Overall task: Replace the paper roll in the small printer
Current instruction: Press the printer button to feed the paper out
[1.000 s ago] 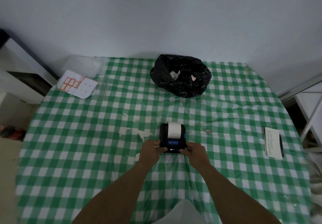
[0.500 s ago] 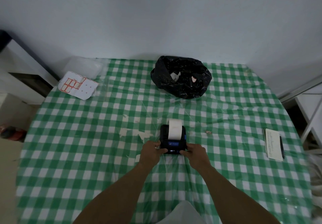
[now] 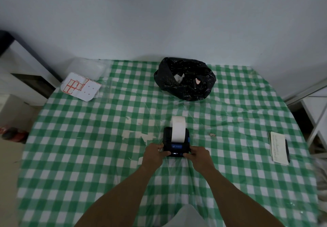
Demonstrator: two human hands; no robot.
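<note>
The small black printer [image 3: 176, 142] sits at table centre, gripped by left hand [image 3: 154, 154] and right hand [image 3: 199, 156]. White paper strip [image 3: 178, 129] has lengthened toward 12 o'clock: feed likely working.

A plain room at home: green checked cloth [image 3: 88, 138] on the surface, black rubbish bag [image 3: 184, 79], white wall [image 3: 194, 23].

I am viewing a table [image 3: 74, 156] under green-checked cloth. Lying on it: small black printer [image 3: 176, 146] at centre, black bag [image 3: 184, 79] beyond, label sheet [image 3: 80, 88] far left, notepad [image 3: 278, 148] at right.
</note>
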